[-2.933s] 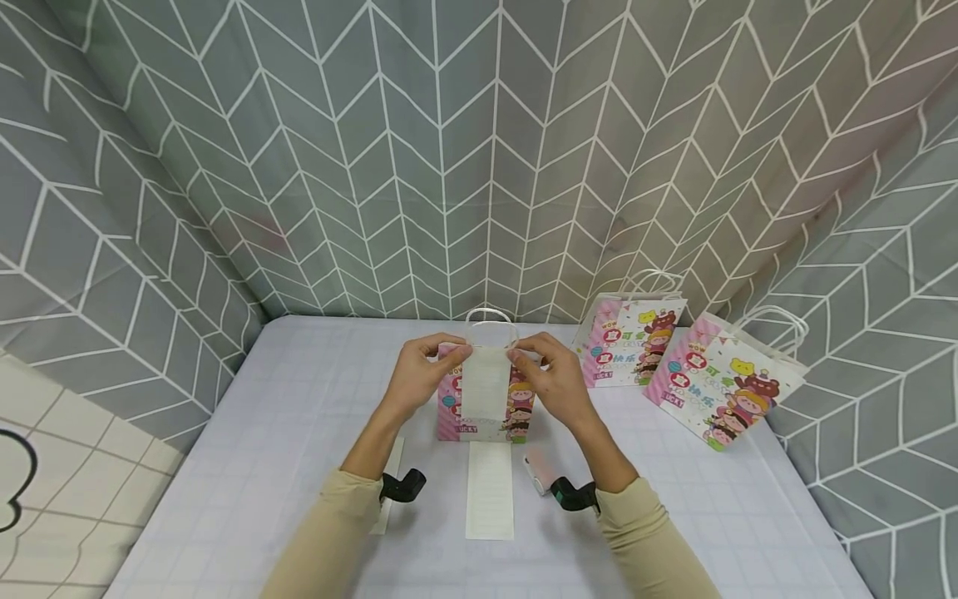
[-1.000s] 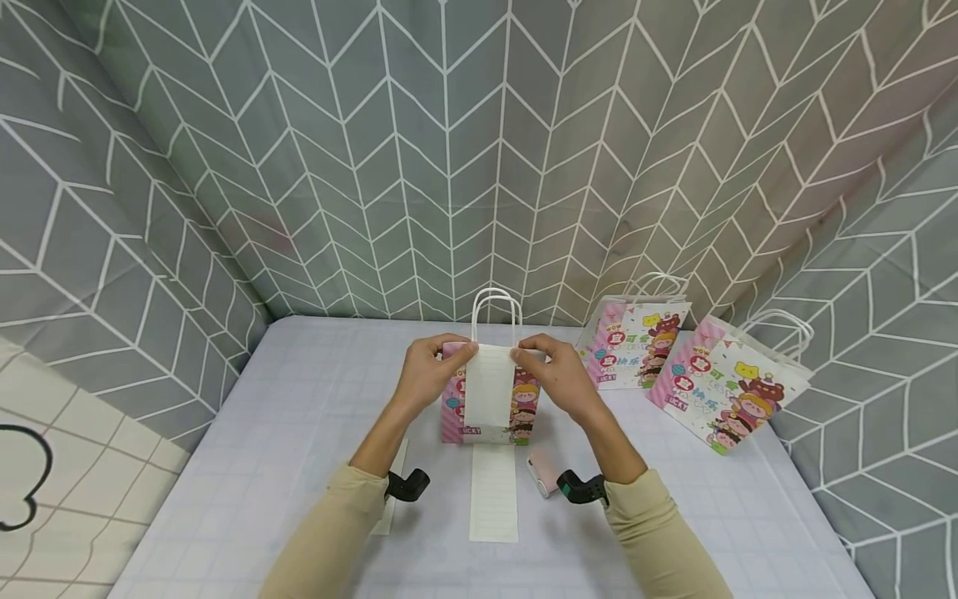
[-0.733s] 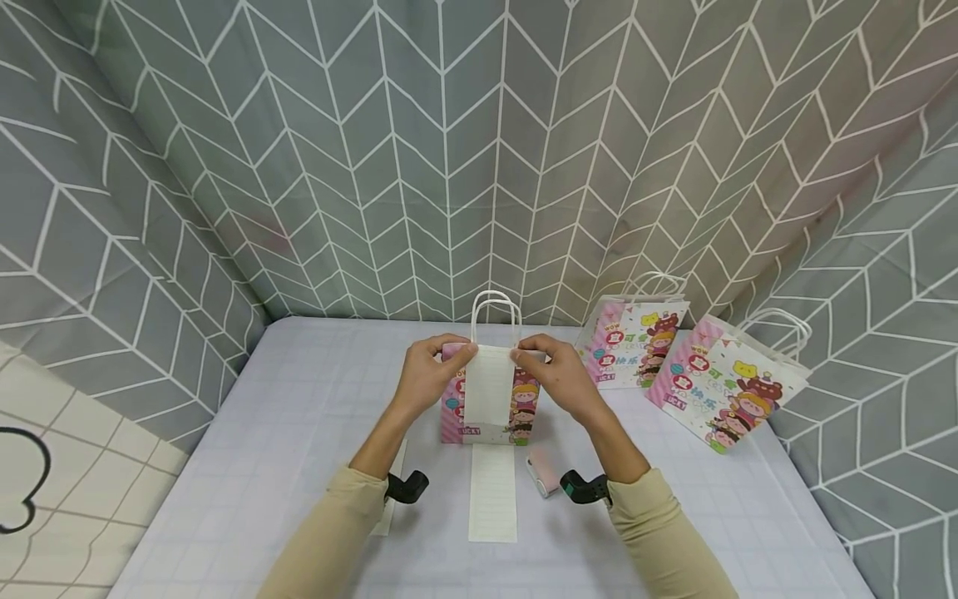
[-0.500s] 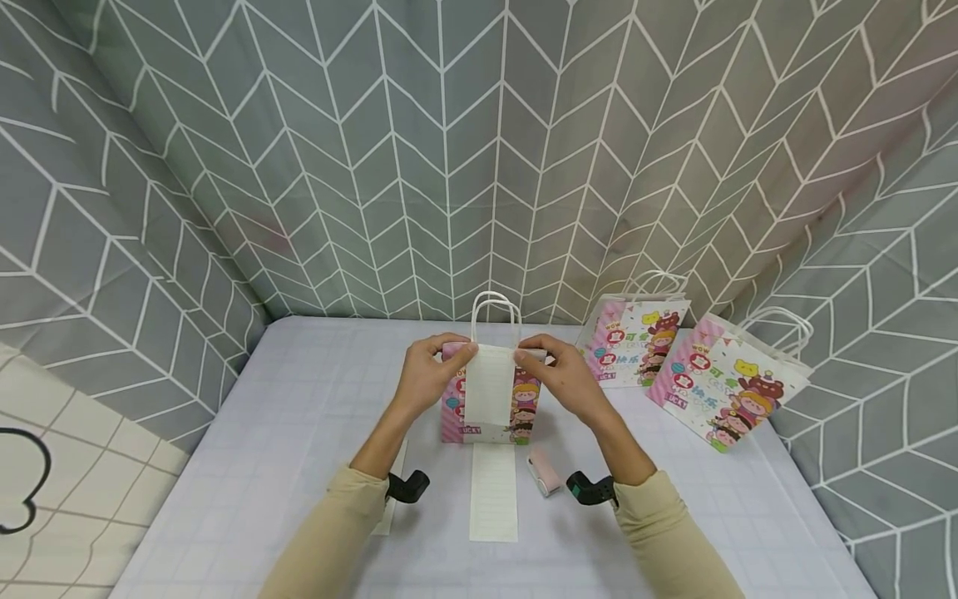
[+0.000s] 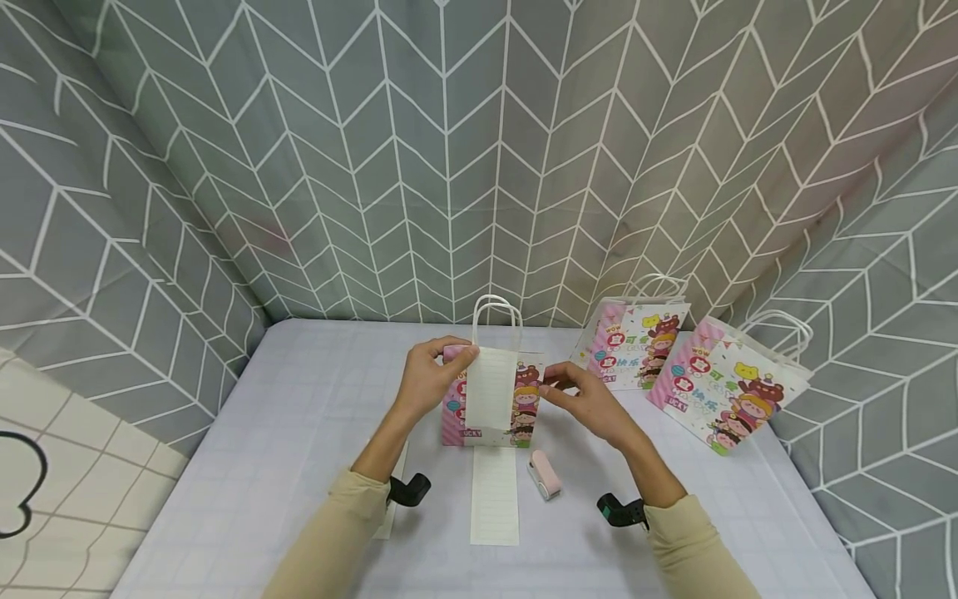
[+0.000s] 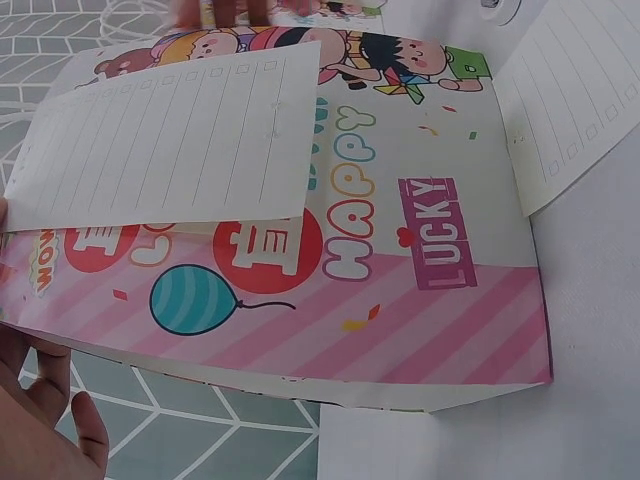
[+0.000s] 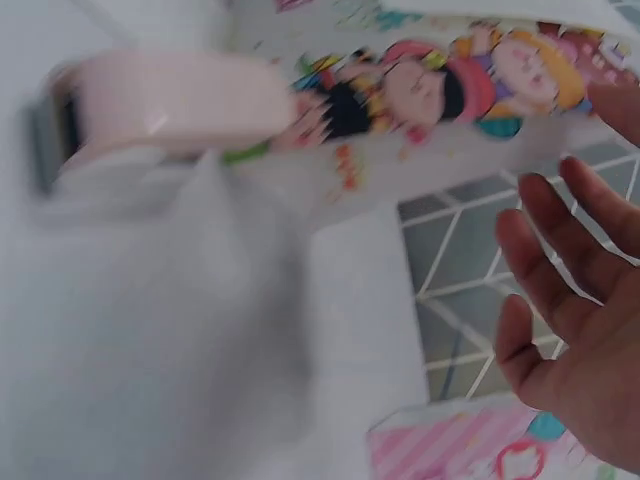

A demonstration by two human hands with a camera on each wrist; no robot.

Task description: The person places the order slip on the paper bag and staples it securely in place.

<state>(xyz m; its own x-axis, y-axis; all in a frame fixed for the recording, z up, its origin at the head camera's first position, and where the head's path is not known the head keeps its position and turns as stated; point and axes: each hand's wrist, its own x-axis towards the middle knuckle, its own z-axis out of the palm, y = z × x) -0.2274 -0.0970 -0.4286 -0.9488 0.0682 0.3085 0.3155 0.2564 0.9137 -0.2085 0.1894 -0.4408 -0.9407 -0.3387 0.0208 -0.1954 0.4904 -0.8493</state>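
A pink and white paper gift bag [image 5: 452, 412] with white twisted handles stands at the table's middle. A lined paper slip [image 5: 490, 391] lies over its upper front, its lower end lifted off the bag in the left wrist view. My left hand [image 5: 432, 381] pinches the slip's upper left corner and the bag's top edge between thumb and fingers. Beside the bag's right edge is my right hand [image 5: 587, 401], fingers loosely spread and holding nothing in the right wrist view. A pink stapler [image 5: 545, 476] lies on the table in front of the bag, to the right.
Another lined slip [image 5: 495, 499] lies flat in front of the bag. A further paper slip [image 5: 392, 516] shows partly under the left wrist. Two matching gift bags [image 5: 629, 345] stand at the right, the nearer one tilted. A patterned grey curtain [image 5: 449, 166] hangs behind the table.
My right hand has let go of the slip's upper right corner and moved right and down along the bag's side. The left hand keeps its grip; the bag and slip stay in place.
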